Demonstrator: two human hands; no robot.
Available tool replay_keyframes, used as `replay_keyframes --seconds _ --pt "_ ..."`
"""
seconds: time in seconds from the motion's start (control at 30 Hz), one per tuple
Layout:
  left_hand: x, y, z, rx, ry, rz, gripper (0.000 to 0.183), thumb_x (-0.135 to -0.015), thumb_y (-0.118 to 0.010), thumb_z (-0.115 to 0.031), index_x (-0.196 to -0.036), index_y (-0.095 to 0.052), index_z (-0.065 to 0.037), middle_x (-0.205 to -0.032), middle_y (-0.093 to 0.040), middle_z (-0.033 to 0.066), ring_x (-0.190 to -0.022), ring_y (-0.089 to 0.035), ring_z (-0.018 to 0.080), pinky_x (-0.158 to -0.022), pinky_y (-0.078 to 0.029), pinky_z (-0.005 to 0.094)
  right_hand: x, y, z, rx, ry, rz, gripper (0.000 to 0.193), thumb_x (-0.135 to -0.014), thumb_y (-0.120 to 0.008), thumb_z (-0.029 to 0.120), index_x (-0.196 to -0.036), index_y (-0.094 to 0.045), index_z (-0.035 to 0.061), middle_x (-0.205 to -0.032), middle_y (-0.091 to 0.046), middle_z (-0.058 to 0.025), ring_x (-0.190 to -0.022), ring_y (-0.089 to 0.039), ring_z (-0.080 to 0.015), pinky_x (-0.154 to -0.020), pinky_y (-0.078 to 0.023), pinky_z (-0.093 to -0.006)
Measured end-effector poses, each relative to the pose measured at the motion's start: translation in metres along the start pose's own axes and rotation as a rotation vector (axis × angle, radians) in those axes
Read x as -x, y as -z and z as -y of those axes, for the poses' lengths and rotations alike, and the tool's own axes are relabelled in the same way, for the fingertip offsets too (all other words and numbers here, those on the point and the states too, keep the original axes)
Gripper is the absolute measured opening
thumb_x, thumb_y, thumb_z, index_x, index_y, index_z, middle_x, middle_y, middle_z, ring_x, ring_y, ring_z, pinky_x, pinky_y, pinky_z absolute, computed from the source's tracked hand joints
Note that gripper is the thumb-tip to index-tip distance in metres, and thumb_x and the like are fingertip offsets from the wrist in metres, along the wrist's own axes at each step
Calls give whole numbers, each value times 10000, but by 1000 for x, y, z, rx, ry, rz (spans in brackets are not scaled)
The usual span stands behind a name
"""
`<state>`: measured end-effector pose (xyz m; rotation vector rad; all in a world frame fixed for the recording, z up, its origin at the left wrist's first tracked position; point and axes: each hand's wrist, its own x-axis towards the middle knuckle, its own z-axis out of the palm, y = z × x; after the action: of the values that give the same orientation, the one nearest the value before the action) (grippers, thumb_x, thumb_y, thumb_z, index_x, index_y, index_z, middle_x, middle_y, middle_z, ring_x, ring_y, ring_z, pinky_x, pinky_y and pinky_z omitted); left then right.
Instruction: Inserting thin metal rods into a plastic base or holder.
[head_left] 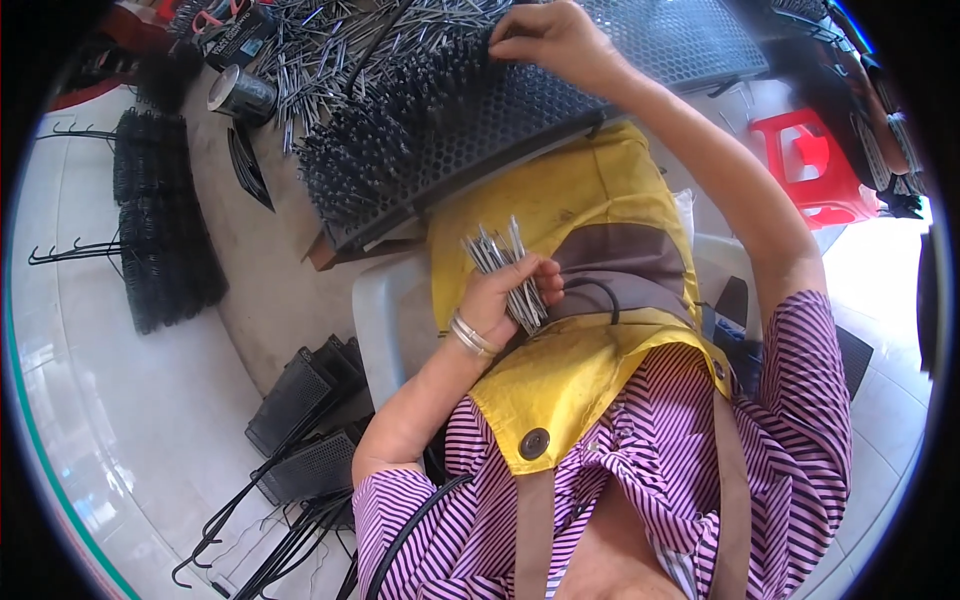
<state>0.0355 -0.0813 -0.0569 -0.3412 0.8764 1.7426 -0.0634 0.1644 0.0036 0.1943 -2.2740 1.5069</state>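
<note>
My left hand (493,297) is closed around a bundle of thin metal rods (490,250), held upright in front of the yellow apron (560,200). My right hand (562,42) reaches to the far side of a dark perforated board (470,145). Its thumb and forefinger are pinched together over the edge of the rods standing in the board's holes (375,130). Whatever lies between those fingertips is too small to make out. The standing rods are dark-tipped and packed closely over the board's left part, while its right part (680,45) shows bare holes.
Loose metal rods (310,50) lie heaped beyond the board, beside a metal can (243,95). Dark racks of bristly pieces (165,220) stand at left. Black perforated trays (305,400) with hooked rods lie on the floor at lower left. A red plastic stool (815,165) stands at right.
</note>
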Motion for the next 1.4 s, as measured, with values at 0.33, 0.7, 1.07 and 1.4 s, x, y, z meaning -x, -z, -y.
replay_keyframes --seconds 0.33,0.7,1.07,1.4 --pt "-2 -2 1 37 5 -17 173 -808 -554 -111 -871 -568 49 -818 -603 142 -723 -604 229 -656 -521 344 -18 -13 26 482 152 -17 136 -629 -613 72 -652 -547 -45 -609 -522 -221 -601 -556 -357 -524 -424 -403" --pt "1 -7 1 -50 -23 85 167 -798 -577 -125 -855 -579 32 -800 -605 126 -716 -603 211 -657 -511 319 -20 -13 26 473 263 1 93 -593 -577 63 -606 -529 -16 -594 -522 -209 -619 -547 -370 -549 -430 -417" --pt "5 -9 -4 -196 -78 266 196 -813 -535 -128 -953 -539 10 -928 -582 151 -846 -586 251 -777 -476 356 -33 2 21 482 326 245 168 -610 -609 131 -564 -515 0 -565 -496 -198 -580 -530 -359 -518 -407 -422" --pt "5 -12 -5 -210 -56 331 257 -804 -539 -143 -1001 -528 22 -967 -571 155 -899 -573 257 -827 -456 378 -32 -16 19 664 328 245 100 -631 -569 124 -623 -584 25 -600 -551 -171 -603 -558 -343 -529 -430 -417"
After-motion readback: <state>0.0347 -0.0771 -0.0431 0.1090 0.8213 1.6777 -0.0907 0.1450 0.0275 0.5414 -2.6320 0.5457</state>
